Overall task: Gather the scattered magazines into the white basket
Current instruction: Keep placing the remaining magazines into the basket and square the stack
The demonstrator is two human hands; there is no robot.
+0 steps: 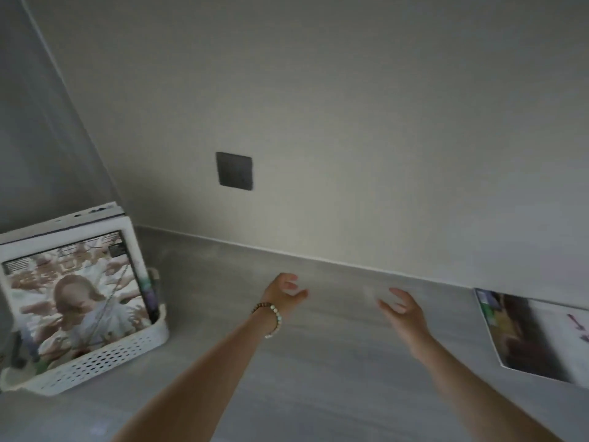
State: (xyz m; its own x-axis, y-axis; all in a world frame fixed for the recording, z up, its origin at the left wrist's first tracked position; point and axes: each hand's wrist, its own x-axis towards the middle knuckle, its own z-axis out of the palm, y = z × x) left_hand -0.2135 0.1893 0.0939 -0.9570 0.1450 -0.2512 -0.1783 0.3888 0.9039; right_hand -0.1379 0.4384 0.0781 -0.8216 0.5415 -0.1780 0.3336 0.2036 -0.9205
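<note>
Two hands, left hand (284, 291) and right hand (402, 309), grip spread, empty, above grey surface (318, 362); magazines (76, 288) upright in white basket (105, 355); one magazine (538, 336) flat at right.

A: What is cut off?

B: The flat glossy magazine (538, 336) on the grey worktop (318, 362) runs past the right edge; its cover print is blurred. The white perforated plastic basket (105, 358) loses its left end at the frame edge.

A: Inside it?

B: Upright magazines (73, 288) overlap; rear covers are hidden, count uncertain. Front cover lettering is unreadable.
</note>
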